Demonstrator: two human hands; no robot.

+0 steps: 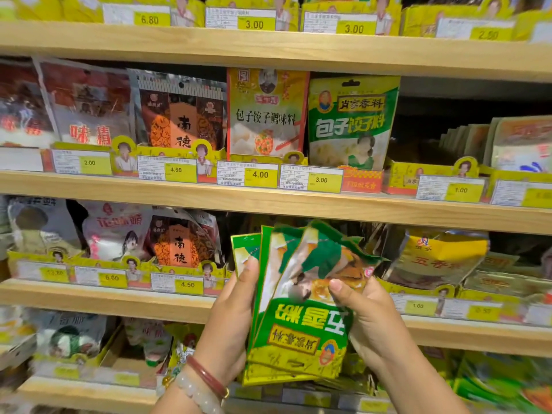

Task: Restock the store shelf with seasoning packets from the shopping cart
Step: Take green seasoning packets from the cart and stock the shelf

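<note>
While the wooden shelves [268, 201] fill pretty much the whole frame, each tier is lined with yellow cardboard display trays [179, 162] holding upright seasoning bags. Centre of the frame there's a yellow-red pack [265, 115] reading 包子饺子调味料, and just right of it a green one [352, 121] marked 肖家香料 包子饺子料. Price tags [260, 174] along the tray fronts read 2.00, 4.50, 4.00, 3.00, 1.00. Lower centre, a fanned stack of green-and-yellow seasoning packets [301, 309] sits upside down in front of the third shelf, lettering flipped. Left hand [233, 312] grips the stack's left edge, thumb on top; right hand [367, 312] pinches the front packet's right side. Bracelets [206, 380] on the left wrist.
</note>
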